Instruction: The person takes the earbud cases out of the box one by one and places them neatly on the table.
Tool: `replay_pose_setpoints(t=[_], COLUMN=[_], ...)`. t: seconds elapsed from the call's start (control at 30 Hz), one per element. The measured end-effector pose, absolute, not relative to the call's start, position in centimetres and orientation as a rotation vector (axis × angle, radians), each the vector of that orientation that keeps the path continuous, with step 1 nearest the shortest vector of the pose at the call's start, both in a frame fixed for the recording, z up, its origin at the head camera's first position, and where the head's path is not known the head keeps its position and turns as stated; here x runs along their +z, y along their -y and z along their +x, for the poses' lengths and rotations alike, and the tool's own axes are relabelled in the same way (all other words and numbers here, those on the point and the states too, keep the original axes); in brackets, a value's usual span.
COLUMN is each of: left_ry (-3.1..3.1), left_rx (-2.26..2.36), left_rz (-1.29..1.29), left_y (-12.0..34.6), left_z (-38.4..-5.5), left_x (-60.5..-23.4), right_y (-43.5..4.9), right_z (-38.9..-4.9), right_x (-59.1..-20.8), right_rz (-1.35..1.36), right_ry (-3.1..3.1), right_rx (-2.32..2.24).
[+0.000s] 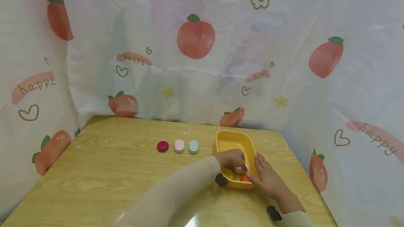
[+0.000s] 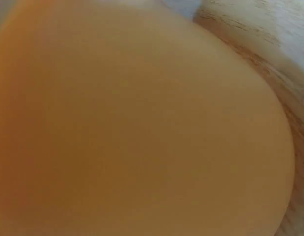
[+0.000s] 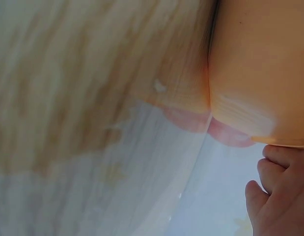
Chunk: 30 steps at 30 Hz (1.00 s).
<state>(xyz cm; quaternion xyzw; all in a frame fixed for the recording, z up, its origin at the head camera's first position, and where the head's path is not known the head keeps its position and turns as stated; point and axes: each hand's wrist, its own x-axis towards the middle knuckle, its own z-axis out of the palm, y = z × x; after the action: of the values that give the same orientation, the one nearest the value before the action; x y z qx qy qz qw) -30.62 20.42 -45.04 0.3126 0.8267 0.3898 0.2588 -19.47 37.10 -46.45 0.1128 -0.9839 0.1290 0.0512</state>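
A yellow bin (image 1: 235, 137) stands at the right of the table. My left hand (image 1: 231, 158) reaches over its left rim with curled fingers. At its fingertips it pinches a small whitish-pink piece (image 1: 241, 168), partly hidden by the hand. Beside that piece in the bin lie a yellow piece (image 1: 227, 173) and an orange piece (image 1: 245, 178). My right hand (image 1: 272, 181) holds the bin's right wall, thumb over the rim and fingers along the outside. In the right wrist view, bent fingers (image 3: 277, 169) lie against the bin's outer wall (image 3: 260, 64). The bin's wall (image 2: 142, 123) fills the left wrist view.
To the left of the bin, a crimson round piece (image 1: 162, 146), a pale pink oval piece (image 1: 179, 146) and a pale blue oval piece (image 1: 193, 146) stand in a row on the wooden table (image 1: 120, 171). A fruit-printed curtain (image 1: 195, 80) surrounds the table's back and sides.
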Motion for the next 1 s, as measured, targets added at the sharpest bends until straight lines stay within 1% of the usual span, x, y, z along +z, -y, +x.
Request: replay_pose_setpoints(t=[0.17, 0.6, 1.0], left_ry=[-2.344, -2.4, -2.391], left_rx=[0.973, 0.894, 0.793], left_rz=[0.804, 0.785, 0.852], left_y=[-20.4, -20.8, -20.8], left_z=[-30.1, -29.8, -29.4], left_x=[-44.7, -44.9, -44.5], right_y=[-37.0, -37.0, -37.1], right_z=[-19.4, -19.4, -19.5], right_x=[-46.4, -46.5, -46.5], right_rz=[0.346, 0.334, 0.342], right_ry=[2.992, 2.993, 2.987], right_rx=[0.399, 0.406, 0.37])
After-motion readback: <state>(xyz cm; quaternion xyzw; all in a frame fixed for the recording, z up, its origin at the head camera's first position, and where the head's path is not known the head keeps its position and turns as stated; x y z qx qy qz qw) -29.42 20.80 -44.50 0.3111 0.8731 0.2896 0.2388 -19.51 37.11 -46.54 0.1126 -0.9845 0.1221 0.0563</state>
